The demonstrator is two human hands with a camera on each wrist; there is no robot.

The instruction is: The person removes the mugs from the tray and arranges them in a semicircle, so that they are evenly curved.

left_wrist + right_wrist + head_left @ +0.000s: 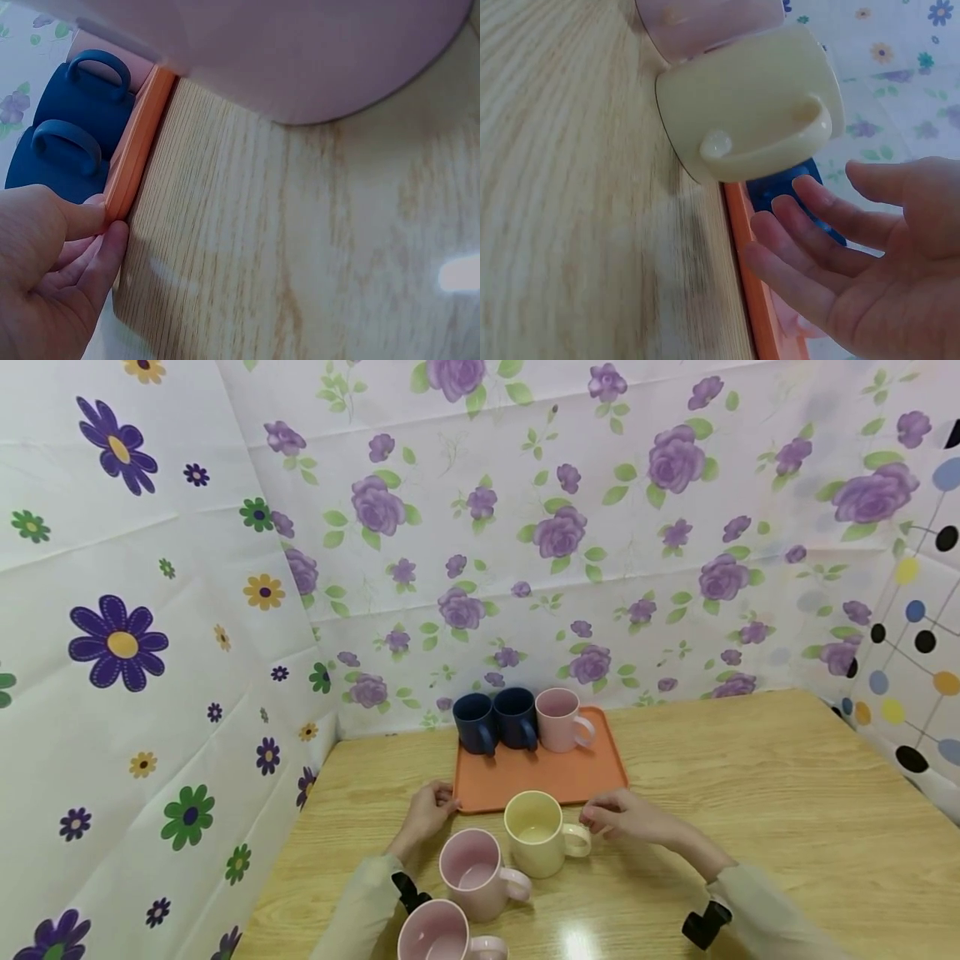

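Note:
My left hand [429, 812] is at the near left corner of an orange tray [498, 781]; in the left wrist view its thumb and fingers pinch the tray's rim [137, 161]. My right hand [633, 818] is beside the handle of a cream-yellow mug [536, 853], fingers spread and loosely bent, holding nothing. That mug stands upright on the table just in front of the tray, its handle [780, 154] toward the right hand. On the tray's far side two dark blue mugs [476, 727] and a pink mug [557, 727] stand in a row.
Two more pink mugs [480, 893] stand on the wooden table [750, 777] nearer to me, by the left forearm, handles pointing right. Behind the tray rises a cloth backdrop [510, 552] with purple flowers. Patterned cloth hangs at both sides too.

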